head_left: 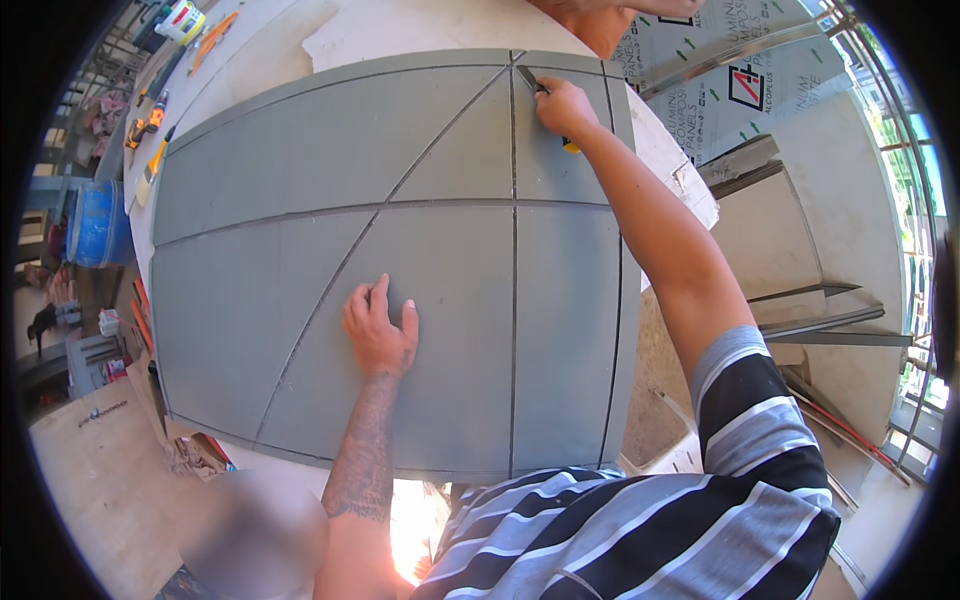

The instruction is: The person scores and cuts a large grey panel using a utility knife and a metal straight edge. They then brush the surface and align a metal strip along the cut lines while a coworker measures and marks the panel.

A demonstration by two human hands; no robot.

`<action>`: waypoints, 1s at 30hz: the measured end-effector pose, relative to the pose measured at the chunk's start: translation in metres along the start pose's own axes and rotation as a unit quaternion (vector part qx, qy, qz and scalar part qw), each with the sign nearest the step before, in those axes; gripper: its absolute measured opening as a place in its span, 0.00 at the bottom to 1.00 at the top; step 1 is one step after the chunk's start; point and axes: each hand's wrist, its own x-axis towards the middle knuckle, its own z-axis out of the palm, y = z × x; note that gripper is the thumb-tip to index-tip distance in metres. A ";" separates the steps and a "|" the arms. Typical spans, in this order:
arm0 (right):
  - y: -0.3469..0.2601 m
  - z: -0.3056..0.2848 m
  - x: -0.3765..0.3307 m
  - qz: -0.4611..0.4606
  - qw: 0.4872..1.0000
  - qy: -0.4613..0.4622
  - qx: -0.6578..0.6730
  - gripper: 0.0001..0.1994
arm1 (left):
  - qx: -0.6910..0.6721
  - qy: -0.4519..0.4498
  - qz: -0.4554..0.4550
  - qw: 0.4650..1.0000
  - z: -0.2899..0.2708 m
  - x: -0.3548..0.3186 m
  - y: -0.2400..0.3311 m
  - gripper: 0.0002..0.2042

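Left hand [380,335] flat, grip empty, on grey panel [300,220] | right hand [565,108] outstretched, grip holding cutter [530,80]

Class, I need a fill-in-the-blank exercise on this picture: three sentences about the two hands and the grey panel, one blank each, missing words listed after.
1. The left hand lies flat on the ____ panel.
2. The right hand holds a cutting tool at the panel's ____ edge.
3. A blue ____ stands beyond the panel's left side.

Missing words: grey; far; barrel
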 end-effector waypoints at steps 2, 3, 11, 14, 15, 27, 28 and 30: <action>0.003 0.008 -0.005 0.004 1.000 -0.002 0.000 0.21 | -0.016 -0.003 -0.007 1.000 0.000 0.001 0.001 0.28; 0.002 0.009 -0.006 0.004 1.000 -0.002 0.002 0.20 | -0.014 -0.002 -0.006 1.000 -0.001 0.001 0.001 0.28; 0.009 0.006 -0.019 -0.022 0.999 -0.032 -0.017 0.22 | 0.009 0.005 0.005 1.000 0.000 0.001 0.001 0.28; 0.010 0.002 -0.023 -0.046 0.998 -0.035 -0.024 0.22 | 0.013 0.011 0.010 1.000 0.002 0.001 -0.001 0.29; 0.012 0.001 -0.024 -0.050 0.998 -0.034 -0.022 0.22 | 0.015 0.010 0.011 1.000 0.002 0.002 -0.001 0.29; 0.004 0.003 -0.061 -0.048 0.998 -0.039 -0.022 0.20 | 0.000 0.010 0.007 1.000 0.003 0.001 0.000 0.29; 0.004 0.001 -0.065 -0.051 0.997 -0.047 -0.022 0.20 | -0.003 0.010 0.001 1.000 0.003 0.001 0.000 0.28; 0.006 -0.001 -0.075 -0.055 0.997 -0.048 -0.007 0.21 | -0.007 0.009 -0.004 1.000 0.002 0.000 0.000 0.28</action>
